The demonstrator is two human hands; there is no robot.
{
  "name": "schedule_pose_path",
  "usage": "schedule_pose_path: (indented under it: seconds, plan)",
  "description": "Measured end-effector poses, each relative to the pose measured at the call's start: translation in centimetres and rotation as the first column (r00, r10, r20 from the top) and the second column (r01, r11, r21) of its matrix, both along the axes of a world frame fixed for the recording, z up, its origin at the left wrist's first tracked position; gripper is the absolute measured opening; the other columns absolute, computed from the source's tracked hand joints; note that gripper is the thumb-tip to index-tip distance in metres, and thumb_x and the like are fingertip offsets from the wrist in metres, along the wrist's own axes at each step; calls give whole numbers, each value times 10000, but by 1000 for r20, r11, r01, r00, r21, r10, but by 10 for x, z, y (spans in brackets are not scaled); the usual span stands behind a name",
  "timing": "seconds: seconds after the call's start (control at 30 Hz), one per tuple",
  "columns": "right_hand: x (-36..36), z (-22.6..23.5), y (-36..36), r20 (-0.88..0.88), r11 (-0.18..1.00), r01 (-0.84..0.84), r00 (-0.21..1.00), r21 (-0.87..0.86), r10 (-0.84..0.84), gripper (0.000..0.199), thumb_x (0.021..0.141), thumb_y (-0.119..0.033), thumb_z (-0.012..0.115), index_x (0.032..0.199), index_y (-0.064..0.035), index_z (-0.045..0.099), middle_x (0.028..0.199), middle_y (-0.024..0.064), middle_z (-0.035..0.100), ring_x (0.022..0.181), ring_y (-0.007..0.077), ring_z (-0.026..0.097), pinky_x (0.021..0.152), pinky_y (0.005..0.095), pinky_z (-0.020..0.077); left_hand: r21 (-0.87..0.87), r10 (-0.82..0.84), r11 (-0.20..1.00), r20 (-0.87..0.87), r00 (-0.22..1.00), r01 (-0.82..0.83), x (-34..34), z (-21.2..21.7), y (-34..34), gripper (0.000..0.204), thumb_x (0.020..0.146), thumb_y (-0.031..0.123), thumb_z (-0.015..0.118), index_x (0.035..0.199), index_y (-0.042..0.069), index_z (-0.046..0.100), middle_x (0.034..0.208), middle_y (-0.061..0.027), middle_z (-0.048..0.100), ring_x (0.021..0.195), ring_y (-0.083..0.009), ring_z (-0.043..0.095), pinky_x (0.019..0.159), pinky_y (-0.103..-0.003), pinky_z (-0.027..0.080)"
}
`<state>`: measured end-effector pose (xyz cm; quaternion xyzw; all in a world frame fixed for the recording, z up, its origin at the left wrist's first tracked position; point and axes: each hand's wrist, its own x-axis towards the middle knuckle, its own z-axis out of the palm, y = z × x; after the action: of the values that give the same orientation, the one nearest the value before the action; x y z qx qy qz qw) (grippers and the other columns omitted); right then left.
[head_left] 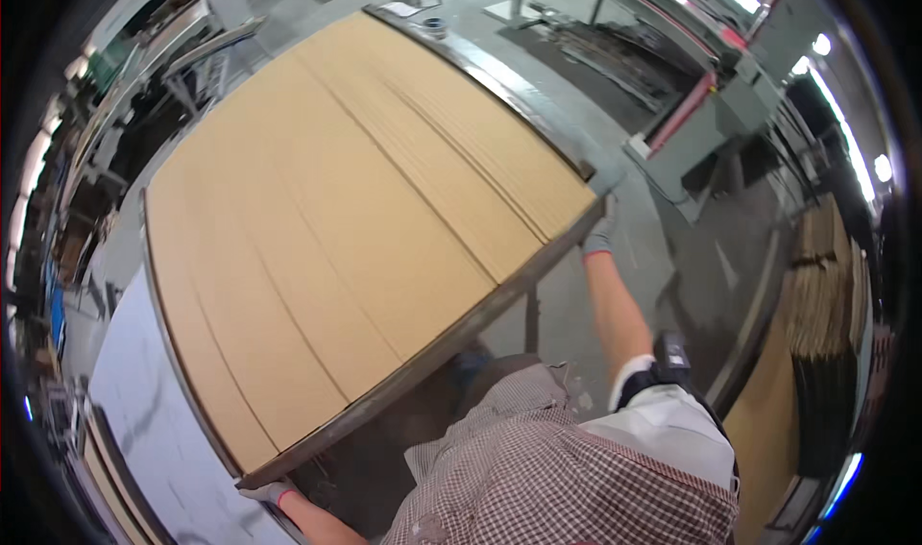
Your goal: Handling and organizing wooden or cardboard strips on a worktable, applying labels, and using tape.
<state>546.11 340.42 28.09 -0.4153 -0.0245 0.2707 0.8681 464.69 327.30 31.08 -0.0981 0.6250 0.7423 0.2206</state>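
A large tan corrugated cardboard sheet (327, 218) with several long crease lines lies flat before me, bordered along its near side by a dark rail (413, 363). My right hand (600, 228), in a grey glove with a pink cuff, is closed around the rail's right end, beside the sheet's corner. At the other end, my left hand (267, 491), gloved alike, is closed at the near left corner; its fingers are partly hidden under the edge. Whether either hand also pinches the cardboard, I cannot tell.
A whitish panel (158, 401) adjoins the sheet's left side. A metal strip (499, 84) runs along the right side, with a small round container (435, 28) at its far end. Stacked cardboard (816, 305) stands at the right, and a grey-green machine (740, 108) stands beyond.
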Motion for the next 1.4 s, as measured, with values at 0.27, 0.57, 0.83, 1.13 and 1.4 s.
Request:
schedule_pose_path:
  seconds: [0.27,0.57,0.83,1.13,1.4]
  plan:
    - [31,40,-12,252,338,120,891,-934,379,636,798,-481,592,1222,-11,529,1238,85,527,1135,188,471,946,295,366,-158,-127,981,-94,987,112,-33,-26,-12,739,867,626,265,1353,79,365,1359,-146,405,1233,-309,403,1028,-442,338]
    - [40,8,43,223,988,-93,967,-124,120,411,840,-357,547,1073,-20,577,1031,76,569,901,205,529,753,337,437,-11,-367,930,-121,922,368,-153,-87,-79,440,853,345,375,1088,33,577,1103,-135,572,964,-291,564,844,-446,450]
    - [91,-19,46,309,957,20,948,-288,73,469,831,-314,572,1166,9,519,1076,89,573,974,215,530,869,318,421,-195,-294,953,-402,867,233,-128,-67,-22,398,876,336,355,1053,56,576,1050,-91,585,946,-293,563,780,-418,461]
    - [79,-12,64,582,755,303,804,-582,126,451,902,-281,415,1230,24,461,1213,149,520,1078,271,517,913,365,425,-310,-373,914,-385,844,262,-131,-62,-3,465,841,326,351,1062,-15,578,1066,-180,586,913,-326,590,822,-466,482]
    - [90,-41,112,676,879,281,735,-385,62,438,887,-243,442,1241,10,486,1171,59,546,1061,199,511,921,319,400,-225,-142,974,-527,838,23,-169,-67,-10,334,830,278,434,894,-6,599,921,-133,600,753,-259,575,718,-406,502]
